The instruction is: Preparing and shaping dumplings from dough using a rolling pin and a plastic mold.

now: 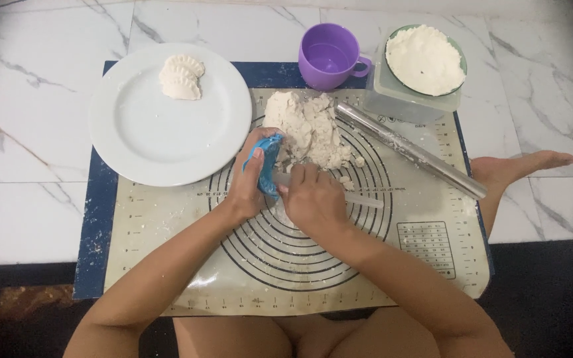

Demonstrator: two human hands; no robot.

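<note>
**A:** Looks like the pressing step. The left hand (250, 182) is gripping a blue dumpling mold (268, 166), fingers clamped round it, and the right hand (313, 199) is closing on its edge just beside that grip.

**B:** Yep, so the next move probably calls for an even squeeze. The dough pile (308, 129) is sitting right behind the grip, crowding it; the rolling pin (409, 149) is lying to its right, the plate (167, 132) to its left.
</note>
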